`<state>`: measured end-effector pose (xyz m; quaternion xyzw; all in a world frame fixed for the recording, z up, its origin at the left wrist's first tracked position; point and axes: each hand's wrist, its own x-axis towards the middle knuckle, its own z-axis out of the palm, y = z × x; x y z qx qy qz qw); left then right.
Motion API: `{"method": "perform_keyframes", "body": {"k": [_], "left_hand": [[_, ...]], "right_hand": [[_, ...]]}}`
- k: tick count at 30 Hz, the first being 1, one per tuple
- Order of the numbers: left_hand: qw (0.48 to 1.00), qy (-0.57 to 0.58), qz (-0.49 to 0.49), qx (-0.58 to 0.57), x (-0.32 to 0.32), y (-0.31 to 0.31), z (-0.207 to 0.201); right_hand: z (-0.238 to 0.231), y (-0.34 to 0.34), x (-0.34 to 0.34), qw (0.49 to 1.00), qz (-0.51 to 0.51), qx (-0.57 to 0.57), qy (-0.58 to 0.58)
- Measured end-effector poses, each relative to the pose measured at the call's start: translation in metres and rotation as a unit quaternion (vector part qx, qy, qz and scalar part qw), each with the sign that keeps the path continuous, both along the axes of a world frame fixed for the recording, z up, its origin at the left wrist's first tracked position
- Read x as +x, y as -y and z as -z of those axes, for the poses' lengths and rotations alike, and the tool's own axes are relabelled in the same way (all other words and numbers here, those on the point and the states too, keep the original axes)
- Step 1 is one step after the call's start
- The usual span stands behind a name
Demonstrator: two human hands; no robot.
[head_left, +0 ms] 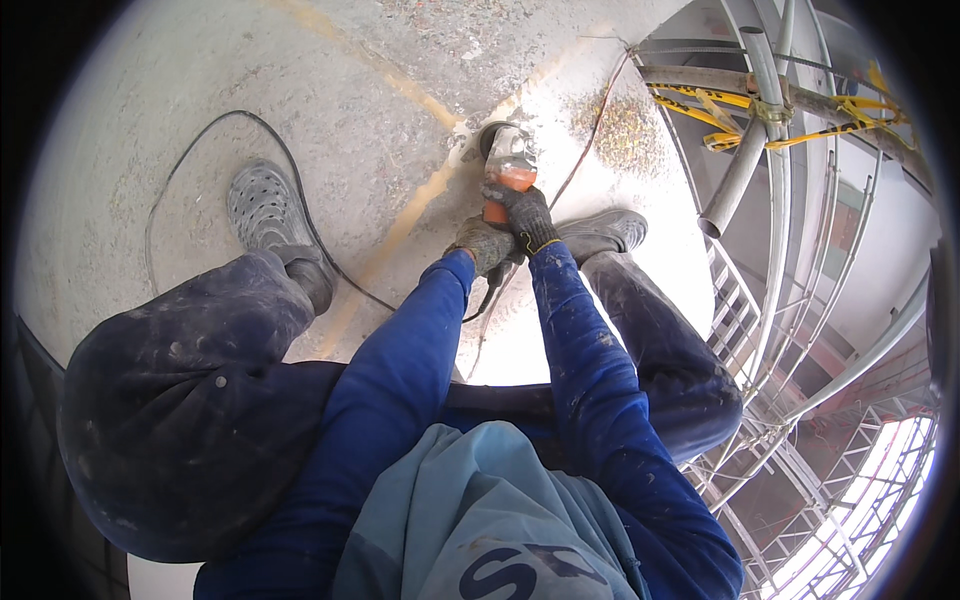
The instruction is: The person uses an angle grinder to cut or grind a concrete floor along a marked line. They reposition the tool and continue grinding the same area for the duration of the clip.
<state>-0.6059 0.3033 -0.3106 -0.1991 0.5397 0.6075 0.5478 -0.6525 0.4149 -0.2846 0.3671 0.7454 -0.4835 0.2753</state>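
An orange angle grinder [511, 178] with a dusty grey head points away from me, its dark disc [492, 138] at or just above the concrete floor [330, 130]. My right hand [524, 214], in a dark knit glove, wraps round the orange body from the right. Lower down, my left hand [484, 245] in a dusty grey glove closes on the rear of the tool. Its fingertips are partly hidden. From the grinder's back end a black power cord [350, 278] runs left and loops across the floor past my left shoe.
My dusty shoes [265, 208] stand either side of the grinder. Yellowish bands [405, 212] cross the floor. On the right, the slab edge meets scaffold pipes [765, 100] wrapped with yellow tape [725, 140], with scaffolding [800, 470] far below. A thin reddish cord [598, 118] lies near the edge.
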Motion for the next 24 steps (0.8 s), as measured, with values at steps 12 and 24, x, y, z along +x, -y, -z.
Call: {"method": "perform_keyframes", "body": {"k": [12,24], "left_hand": [[0.999,-0.014,-0.034,-0.014,0.001,-0.004,0.001],[0.999,0.005,-0.034,0.012,0.001,-0.011,0.004]], "right_hand": [[0.001,-0.004,-0.001,0.999,-0.032,0.021,-0.002],[0.012,-0.015,0.004,0.999,-0.022,0.028,-0.014]]}}
